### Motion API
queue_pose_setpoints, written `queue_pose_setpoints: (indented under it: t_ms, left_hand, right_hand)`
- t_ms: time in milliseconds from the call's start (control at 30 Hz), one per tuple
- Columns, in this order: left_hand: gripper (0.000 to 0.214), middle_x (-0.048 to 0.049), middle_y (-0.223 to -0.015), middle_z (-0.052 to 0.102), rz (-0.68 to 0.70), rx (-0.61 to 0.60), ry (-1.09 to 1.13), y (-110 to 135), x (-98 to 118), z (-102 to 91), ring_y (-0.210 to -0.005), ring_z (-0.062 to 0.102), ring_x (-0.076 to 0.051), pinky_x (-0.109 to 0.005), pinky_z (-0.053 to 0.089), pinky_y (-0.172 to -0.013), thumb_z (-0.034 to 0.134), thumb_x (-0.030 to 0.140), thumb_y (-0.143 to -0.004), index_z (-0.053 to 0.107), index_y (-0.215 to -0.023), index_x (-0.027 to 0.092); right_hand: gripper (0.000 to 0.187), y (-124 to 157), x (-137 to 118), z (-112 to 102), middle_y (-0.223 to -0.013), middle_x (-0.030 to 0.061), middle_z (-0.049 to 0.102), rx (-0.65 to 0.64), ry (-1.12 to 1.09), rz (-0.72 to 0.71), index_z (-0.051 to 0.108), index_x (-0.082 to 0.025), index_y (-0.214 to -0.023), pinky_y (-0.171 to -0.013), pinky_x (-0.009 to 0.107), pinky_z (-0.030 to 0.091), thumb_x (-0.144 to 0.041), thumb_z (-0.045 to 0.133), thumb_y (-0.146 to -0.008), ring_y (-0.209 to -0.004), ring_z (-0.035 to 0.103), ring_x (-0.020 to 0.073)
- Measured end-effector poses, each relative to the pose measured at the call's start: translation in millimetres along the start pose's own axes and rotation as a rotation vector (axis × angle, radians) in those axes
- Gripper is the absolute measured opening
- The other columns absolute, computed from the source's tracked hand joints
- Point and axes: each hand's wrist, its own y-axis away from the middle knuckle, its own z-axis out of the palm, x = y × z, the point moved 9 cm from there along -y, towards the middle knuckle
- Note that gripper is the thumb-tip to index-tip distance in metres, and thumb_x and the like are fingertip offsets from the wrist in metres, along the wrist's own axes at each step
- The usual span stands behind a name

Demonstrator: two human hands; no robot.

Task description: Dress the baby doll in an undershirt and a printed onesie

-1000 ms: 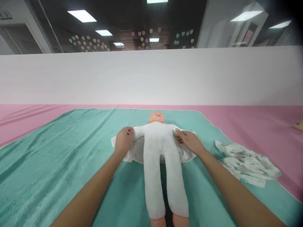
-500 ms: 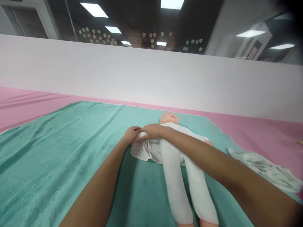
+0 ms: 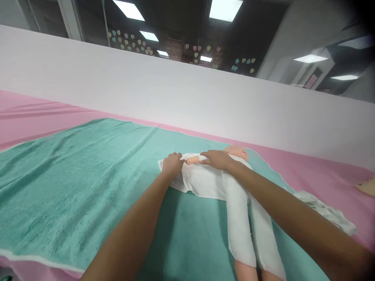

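Observation:
A baby doll [image 3: 241, 234] in white trousers lies on a teal blanket [image 3: 88, 183], head away from me and legs toward me. White shirt cloth [image 3: 202, 181] spreads out from its left side. My left hand [image 3: 172, 164] is closed on this shirt near its outer end. The doll's small bare hand [image 3: 192, 160] shows between my two hands. My right hand [image 3: 217, 159] is wrapped round the doll's arm, close to its body. My right forearm crosses above the doll's trunk and hides part of it.
Patterned white cloth [image 3: 325, 210] lies crumpled at the right edge of the blanket. Pink padding [image 3: 316, 168] surrounds the blanket, with a white wall [image 3: 175, 93] behind. Part of a pale object with toe-like bumps [image 3: 366, 186] shows at far right.
My hands, close together before, are now apart, the right one further right along the doll's arm. The doll's hand has come into sight. The view has tilted and the doll appears further right.

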Motion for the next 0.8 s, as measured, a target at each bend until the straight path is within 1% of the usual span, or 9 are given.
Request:
queue_pose_setpoints:
  t_ms: [100,200,333,433,533,567,633,700,800]
  left_hand:
    - [0.028,-0.0088,-0.096,0.061,0.033,0.161,0.013,5,11,-20.8,-0.096,0.054,-0.024,-0.034,0.041,-0.077,0.034,0.032,-0.092,0.058,-0.093,0.019]
    - [0.028,-0.0063,-0.092,0.06,0.086,0.277,0.122,10,26,-34.7,-0.089,0.054,-0.02,-0.03,0.04,-0.074,0.032,0.033,-0.093,0.057,-0.089,0.02]
    - [0.025,-0.0031,-0.088,0.06,0.198,0.257,0.303,17,52,-29.3,-0.084,0.054,-0.016,-0.026,0.039,-0.073,0.035,0.032,-0.093,0.056,-0.084,0.021]
    - [0.027,-0.0021,-0.086,0.061,0.157,0.217,0.377,20,54,-21.5,-0.081,0.055,-0.015,-0.025,0.039,-0.07,0.035,0.033,-0.093,0.055,-0.081,0.021]
    - [0.026,-0.0024,-0.095,0.063,0.04,0.194,0.348,21,42,-18.5,-0.081,0.057,-0.016,-0.026,0.039,-0.067,0.037,0.042,-0.091,0.055,-0.093,0.023]
    - [0.029,-0.0032,-0.1,0.063,0.006,0.176,0.317,21,38,-17.4,-0.083,0.058,-0.018,-0.027,0.039,-0.067,0.039,0.046,-0.09,0.054,-0.1,0.024]
    - [0.039,-0.0059,-0.106,0.063,-0.029,0.1,0.227,19,33,-12.0,-0.086,0.06,-0.022,-0.029,0.039,-0.067,0.044,0.054,-0.085,0.051,-0.109,0.024]
    - [0.042,-0.0087,-0.103,0.064,-0.046,0.018,0.124,17,31,-5.4,-0.089,0.061,-0.026,-0.032,0.04,-0.069,0.044,0.054,-0.085,0.051,-0.112,0.023]
    - [0.035,-0.0104,-0.093,0.067,-0.095,-0.005,0.065,15,25,-2.3,-0.087,0.061,-0.027,-0.034,0.041,-0.069,0.034,0.042,-0.091,0.052,-0.113,0.022]
  right_hand:
    - [0.049,-4,-5,3,-0.109,0.0074,0.064,-0.004,0.011,0.006,0.059,-0.032,-0.116,-0.067,0.033,0.038,-0.062,0.038,-0.084,-0.09,0.058,0.0266]
    - [0.045,-16,-20,1,-0.104,0.0073,0.066,0.001,0.043,-0.015,0.059,-0.032,-0.114,-0.065,0.033,0.038,-0.06,0.039,-0.085,-0.088,0.059,0.0264]
    - [0.034,-30,-38,2,-0.092,0.0105,0.067,0.036,0.069,-0.01,0.064,-0.022,-0.098,-0.067,0.034,0.04,-0.047,0.046,-0.084,-0.084,0.06,0.0262]
    - [0.03,-16,-37,-2,-0.102,0.009,0.065,0.081,-0.016,-0.027,0.063,-0.023,-0.102,-0.077,0.034,0.041,-0.042,0.05,-0.083,-0.095,0.058,0.0251]
    - [0.034,29,-1,-30,-0.115,0.007,0.06,0.358,-0.226,0.066,0.059,-0.023,-0.108,-0.087,0.032,0.039,-0.043,0.046,-0.085,-0.105,0.053,0.0214]
    - [0.033,52,21,-38,-0.112,0.0072,0.061,0.468,-0.271,0.162,0.06,-0.022,-0.104,-0.086,0.032,0.039,-0.044,0.043,-0.086,-0.103,0.053,0.0211]
    - [0.038,97,69,-39,-0.094,0.0079,0.064,0.54,-0.282,0.415,0.061,-0.02,-0.088,-0.075,0.033,0.041,-0.051,0.04,-0.085,-0.089,0.056,0.0224]
    - [0.046,130,107,-17,-0.072,0.0065,0.062,0.389,-0.337,0.589,0.058,-0.02,-0.071,-0.065,0.032,0.04,-0.06,0.038,-0.082,-0.07,0.055,0.0217]
    - [0.052,155,128,20,-0.057,0.0049,0.06,0.196,-0.573,0.622,0.055,-0.02,-0.061,-0.059,0.032,0.041,-0.066,0.04,-0.078,-0.059,0.054,0.0203]
